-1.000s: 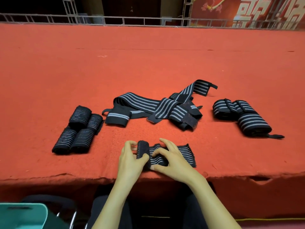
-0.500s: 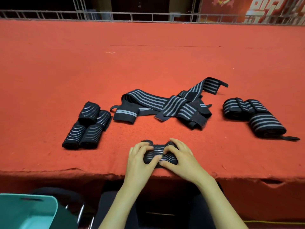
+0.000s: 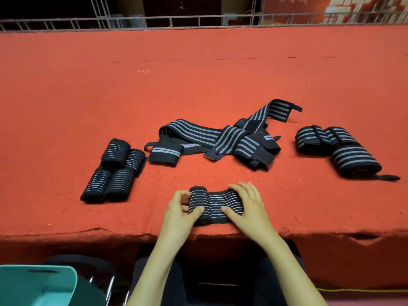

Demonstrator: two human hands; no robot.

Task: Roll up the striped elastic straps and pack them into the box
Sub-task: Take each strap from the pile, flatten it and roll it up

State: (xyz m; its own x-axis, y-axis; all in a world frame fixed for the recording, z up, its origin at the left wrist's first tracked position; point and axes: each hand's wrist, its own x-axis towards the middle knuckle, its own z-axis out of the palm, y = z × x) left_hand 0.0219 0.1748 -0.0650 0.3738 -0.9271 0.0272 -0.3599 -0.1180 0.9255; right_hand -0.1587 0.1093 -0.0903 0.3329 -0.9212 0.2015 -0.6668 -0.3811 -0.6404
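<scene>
A black elastic strap with thin grey stripes lies at the near edge of the red table, its left end wound into a roll. My left hand grips that roll between thumb and curled fingers. My right hand presses on the flat right part, thumb on the stripes. Several rolled thin-striped straps lie at the left. Loose wide-striped straps are tangled in the middle. Rolled wide-striped straps lie at the right. A teal box stands below the table at the bottom left.
The red felt cover is torn along the near table edge. A metal railing runs behind the far edge. Metal chair legs show beside the teal box, and my dark-clothed legs are under the table.
Half a second ago both hands were bunched together over the strap. Now they sit apart, with a thicker roll at the left and a short flat part showing.
</scene>
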